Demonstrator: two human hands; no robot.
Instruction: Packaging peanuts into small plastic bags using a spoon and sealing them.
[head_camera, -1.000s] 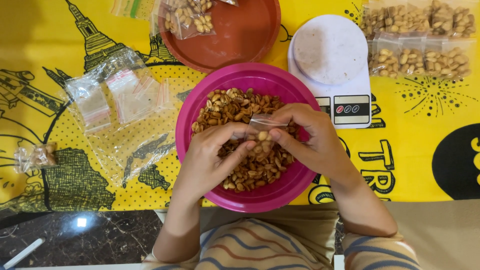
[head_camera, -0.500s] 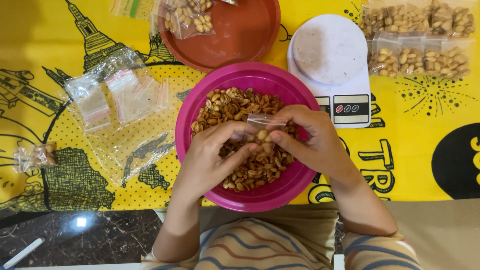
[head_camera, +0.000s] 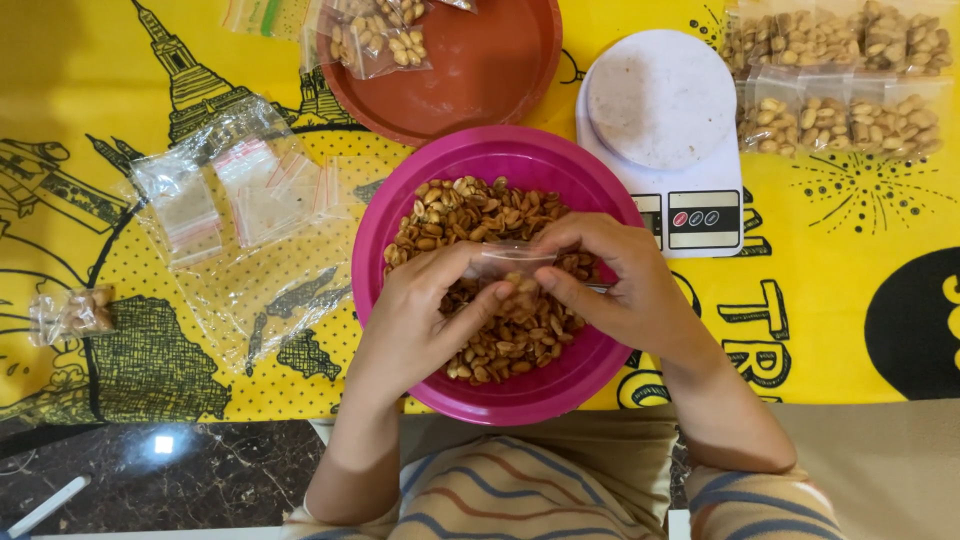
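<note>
Over the round pink plastic bowl (head_camera: 405, 215) of brown roasted peanuts (head_camera: 480, 215), the left hand (head_camera: 420, 320) and right hand (head_camera: 620, 285) both pinch one small clear plastic bag (head_camera: 510, 262). It looks thin, shiny and see-through. Beside it sit one white kitchen scale (head_camera: 662, 130) and one round brown plate (head_camera: 480, 70).

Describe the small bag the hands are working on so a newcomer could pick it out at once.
Start at the pink bowl of roasted peanuts in the middle of the yellow tablecloth. Above it, the left hand and right hand pinch a small clear plastic bag between them. Unlike the empty bags lying to the left and the filled bags at top right, it is held up, not resting on the cloth.
</note>
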